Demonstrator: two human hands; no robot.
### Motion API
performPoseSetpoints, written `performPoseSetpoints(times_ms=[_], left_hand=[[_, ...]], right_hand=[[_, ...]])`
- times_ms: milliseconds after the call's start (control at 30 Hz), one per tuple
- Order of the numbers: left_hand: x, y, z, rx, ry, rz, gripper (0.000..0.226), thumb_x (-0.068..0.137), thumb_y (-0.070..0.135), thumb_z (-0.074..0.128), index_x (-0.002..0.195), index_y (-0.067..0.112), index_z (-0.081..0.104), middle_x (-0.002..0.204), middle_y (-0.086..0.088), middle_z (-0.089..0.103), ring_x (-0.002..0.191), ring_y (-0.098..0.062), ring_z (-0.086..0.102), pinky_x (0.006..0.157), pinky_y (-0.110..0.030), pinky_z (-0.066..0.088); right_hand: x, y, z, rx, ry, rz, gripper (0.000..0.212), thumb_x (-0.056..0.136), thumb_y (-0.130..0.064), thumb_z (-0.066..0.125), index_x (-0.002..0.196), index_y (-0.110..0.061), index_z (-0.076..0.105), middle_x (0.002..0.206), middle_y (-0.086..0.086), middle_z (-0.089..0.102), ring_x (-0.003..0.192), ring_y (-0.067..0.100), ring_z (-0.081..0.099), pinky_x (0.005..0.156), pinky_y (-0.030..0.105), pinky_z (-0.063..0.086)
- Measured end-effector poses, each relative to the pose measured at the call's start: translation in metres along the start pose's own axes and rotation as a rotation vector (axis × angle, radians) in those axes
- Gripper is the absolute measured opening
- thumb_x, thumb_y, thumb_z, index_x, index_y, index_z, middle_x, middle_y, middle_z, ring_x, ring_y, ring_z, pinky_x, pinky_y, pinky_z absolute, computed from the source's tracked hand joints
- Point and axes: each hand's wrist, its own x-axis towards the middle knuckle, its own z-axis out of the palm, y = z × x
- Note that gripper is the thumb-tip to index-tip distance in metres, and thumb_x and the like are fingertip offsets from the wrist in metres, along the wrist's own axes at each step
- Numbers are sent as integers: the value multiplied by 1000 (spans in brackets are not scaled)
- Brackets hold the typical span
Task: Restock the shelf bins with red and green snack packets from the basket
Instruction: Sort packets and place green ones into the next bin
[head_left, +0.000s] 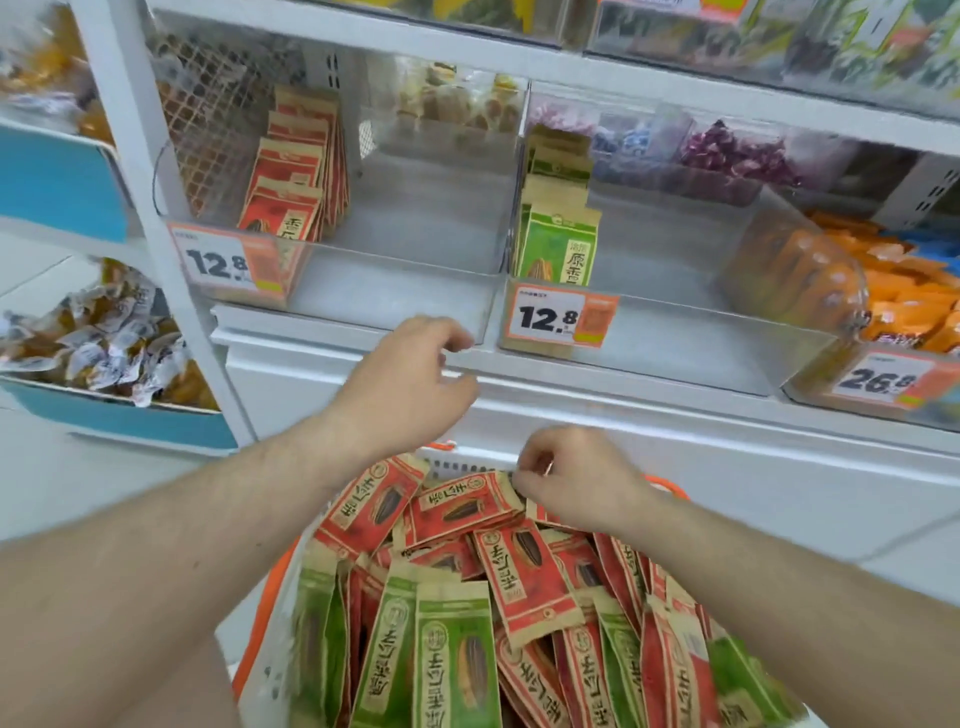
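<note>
1. Head view shows the right hand low over the far end of the basket, its fingers curled and pinching the top edge of a red packet that lies on the pile. The hold is only at the paper edge, so I think the packet can slip out or tear when it is lifted.

2. The left hand hangs above the basket, in front of the shelf edge, with fingers loosely bent and holding nothing. It is blurred, so more I cannot tell.

3. The basket is full of red packets and green packets, mixed and overlapping. Pulling one can drag its neighbours over the rim to the floor.

4. Above, the left bin holds a short row of red packets at its left side; the right bin holds a few green ones at its left side. Both have much free room.

5. The bins stand just beside each other and their price tags show the same price, so a packet can easily go in the wrong bin.

6. The standing rows look loose; pushing a new packet in carelessly may tip them forward.
</note>
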Motion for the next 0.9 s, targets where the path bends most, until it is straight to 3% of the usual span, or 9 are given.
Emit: performPoseSetpoints(times_ms=[133, 233, 567, 700, 800, 900], left_hand=[[-16, -25, 16, -46, -156, -152, 29, 87, 21, 64, 116, 21, 61, 111, 8, 59, 98, -11, 57, 79, -22, 41], [-21, -31, 22, -69, -225, -184, 26, 87, 22, 64, 113, 23, 60, 108, 9, 61, 96, -12, 61, 69, -21, 42], [-25, -34, 23, -54, -323, -174, 33, 91, 25, 62, 123, 20, 57, 112, 8, 60, 96, -12, 59, 73, -20, 43], [-24, -32, 26, -24, -358, -181, 35, 91, 27, 61, 126, 20, 56, 113, 7, 59, 93, -11, 58, 76, -22, 43], [-24, -33, 26, -43, -414, -227, 39, 93, 34, 59, 128, 20, 54, 115, 7, 58, 95, -12, 59, 80, -25, 47], [-23, -36, 22, -14, -550, -259, 41, 95, 53, 51, 120, 21, 57, 117, 4, 60, 102, -16, 59, 93, -34, 47]], right_hand=[[-5, -20, 57, -130, -436, -59, 31, 85, -34, 71, 110, -16, 68, 104, 0, 68, 96, 22, 63, 85, 34, 54], [-4, -29, 84, -195, -580, -31, 53, 82, -36, 77, 126, -14, 58, 117, 3, 64, 104, 25, 61, 91, 39, 54], [-12, -23, 107, -217, -565, 11, 81, 74, -23, 86, 142, -13, 42, 132, 5, 59, 118, 26, 57, 96, 37, 50], [-7, -23, 88, -36, -583, 75, 59, 85, -9, 73, 140, -11, 49, 109, 2, 62, 102, 21, 60, 77, 27, 45], [-1, -16, 52, 228, -587, 169, 20, 94, -5, 63, 113, -10, 67, 99, -1, 65, 87, 16, 69, 71, 25, 56], [0, -5, 13, 552, -479, 241, 14, 97, 2, 56, 98, -6, 67, 87, 4, 67, 72, 13, 69, 63, 22, 57]])
